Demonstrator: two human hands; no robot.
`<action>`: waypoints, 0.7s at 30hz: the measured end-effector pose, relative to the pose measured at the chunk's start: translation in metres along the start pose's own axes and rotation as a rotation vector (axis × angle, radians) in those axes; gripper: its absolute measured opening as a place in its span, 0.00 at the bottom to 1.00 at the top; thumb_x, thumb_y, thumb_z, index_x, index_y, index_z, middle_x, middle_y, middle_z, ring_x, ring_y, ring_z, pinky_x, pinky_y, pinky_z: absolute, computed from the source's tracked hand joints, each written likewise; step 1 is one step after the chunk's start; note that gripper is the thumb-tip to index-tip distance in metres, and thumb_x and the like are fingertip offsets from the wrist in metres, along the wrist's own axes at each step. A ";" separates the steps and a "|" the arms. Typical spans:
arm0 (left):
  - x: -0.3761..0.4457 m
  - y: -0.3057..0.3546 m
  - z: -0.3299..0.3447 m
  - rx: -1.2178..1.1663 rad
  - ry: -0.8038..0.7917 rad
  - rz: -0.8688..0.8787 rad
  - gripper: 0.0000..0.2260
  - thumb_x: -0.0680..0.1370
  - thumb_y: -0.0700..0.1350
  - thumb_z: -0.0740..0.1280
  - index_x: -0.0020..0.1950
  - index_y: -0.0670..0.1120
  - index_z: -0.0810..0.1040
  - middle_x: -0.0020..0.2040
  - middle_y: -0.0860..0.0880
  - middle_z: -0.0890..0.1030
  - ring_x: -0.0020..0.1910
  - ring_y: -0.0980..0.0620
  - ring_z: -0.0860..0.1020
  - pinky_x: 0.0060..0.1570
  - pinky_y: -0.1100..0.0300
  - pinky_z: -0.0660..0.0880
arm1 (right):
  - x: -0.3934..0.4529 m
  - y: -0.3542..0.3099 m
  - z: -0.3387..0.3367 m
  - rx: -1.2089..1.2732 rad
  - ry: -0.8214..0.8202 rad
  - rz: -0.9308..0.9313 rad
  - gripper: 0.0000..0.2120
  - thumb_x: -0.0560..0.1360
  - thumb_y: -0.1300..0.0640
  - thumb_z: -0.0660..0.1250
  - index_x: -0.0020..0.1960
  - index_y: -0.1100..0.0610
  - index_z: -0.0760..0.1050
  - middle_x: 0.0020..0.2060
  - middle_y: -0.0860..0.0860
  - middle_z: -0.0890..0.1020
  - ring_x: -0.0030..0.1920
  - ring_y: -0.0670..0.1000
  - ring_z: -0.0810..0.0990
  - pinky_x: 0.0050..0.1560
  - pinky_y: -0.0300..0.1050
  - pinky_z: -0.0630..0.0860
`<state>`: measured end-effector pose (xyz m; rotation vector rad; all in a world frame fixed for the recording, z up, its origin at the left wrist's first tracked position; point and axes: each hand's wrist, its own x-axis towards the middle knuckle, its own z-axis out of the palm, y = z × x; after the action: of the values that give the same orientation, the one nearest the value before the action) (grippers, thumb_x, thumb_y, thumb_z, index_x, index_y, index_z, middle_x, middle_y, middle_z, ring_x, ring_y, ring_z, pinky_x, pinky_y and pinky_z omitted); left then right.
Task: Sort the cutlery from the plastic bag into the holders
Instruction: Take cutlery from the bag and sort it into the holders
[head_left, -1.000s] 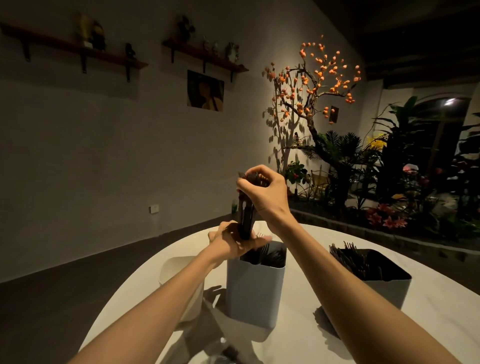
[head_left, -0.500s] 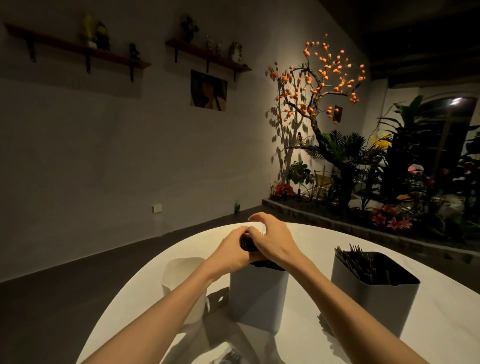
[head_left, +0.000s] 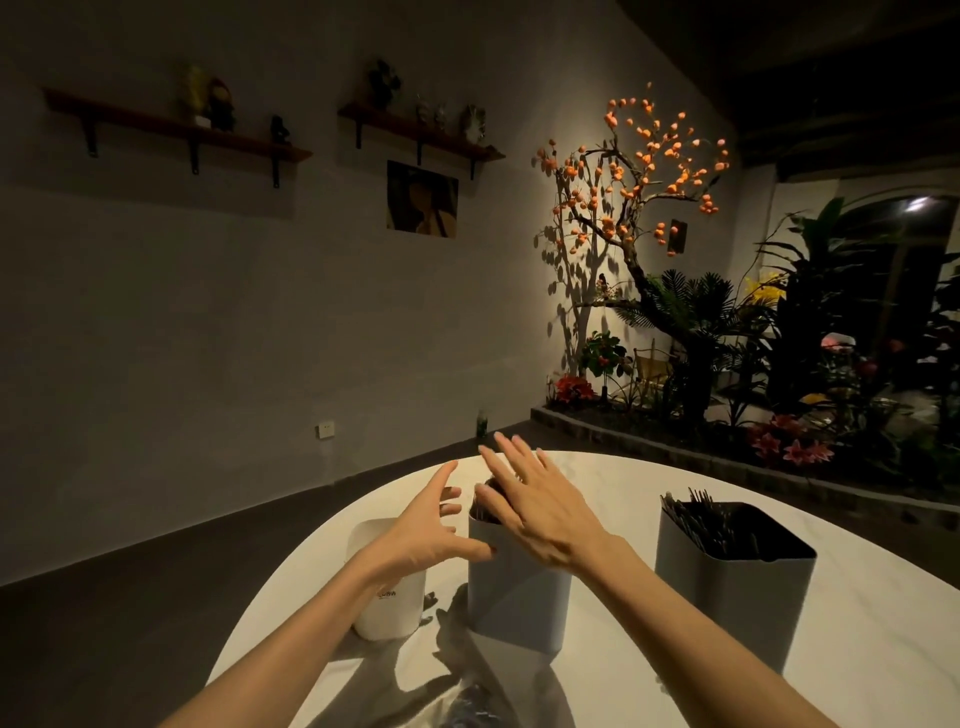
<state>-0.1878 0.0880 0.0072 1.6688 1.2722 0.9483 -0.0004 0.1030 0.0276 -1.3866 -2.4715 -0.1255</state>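
Dim room, warm side light. We see three holders on a round white table (head_left: 857, 649) with a smooth, faintly marbled top.

The middle grey holder (head_left: 514, 597) sits directly under both hands: a tall matte box with rounded corners and a diagonal crease across its front face. Dark cutlery (head_left: 485, 501) pokes above its rim between the hands; we cannot tell the type.

Left hand (head_left: 421, 535): released, fingers spread, thumb tip touching the holder's upper left edge. Right hand (head_left: 540, 509): released, fingers straight and fanned over the holder's mouth, gripping nothing.

Left of the left hand stands a white holder (head_left: 387, 613), rounded, glossy, with small dark lettering. Well to the right of the right hand stands a second grey holder (head_left: 732, 587), packed with thin dark forks (head_left: 701, 519) leaning leftward.

Nearer us than the hands, a crinkled clear plastic bag (head_left: 467, 706) lies at the table's edge.
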 end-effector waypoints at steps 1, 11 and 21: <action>-0.005 0.003 0.000 0.006 0.014 0.011 0.55 0.63 0.43 0.83 0.81 0.56 0.52 0.78 0.46 0.64 0.73 0.47 0.68 0.69 0.48 0.72 | -0.002 -0.001 -0.002 -0.008 -0.029 -0.015 0.27 0.85 0.41 0.44 0.79 0.51 0.60 0.81 0.51 0.56 0.79 0.53 0.55 0.80 0.55 0.53; -0.079 0.042 0.006 0.211 0.031 0.040 0.30 0.72 0.43 0.77 0.72 0.54 0.71 0.67 0.48 0.74 0.62 0.50 0.76 0.59 0.52 0.79 | -0.067 -0.030 -0.056 0.329 0.139 0.069 0.22 0.85 0.48 0.57 0.76 0.54 0.67 0.75 0.53 0.70 0.72 0.53 0.71 0.73 0.51 0.68; -0.215 0.056 0.080 0.512 -0.312 0.048 0.31 0.70 0.64 0.75 0.71 0.61 0.70 0.71 0.54 0.72 0.68 0.52 0.71 0.69 0.47 0.72 | -0.237 -0.081 -0.089 0.646 -0.485 0.079 0.09 0.82 0.53 0.65 0.55 0.57 0.81 0.42 0.51 0.86 0.40 0.49 0.85 0.41 0.38 0.80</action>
<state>-0.1400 -0.1434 0.0092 2.1455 1.3296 0.3727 0.0662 -0.1542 0.0462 -1.3074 -2.4445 1.0418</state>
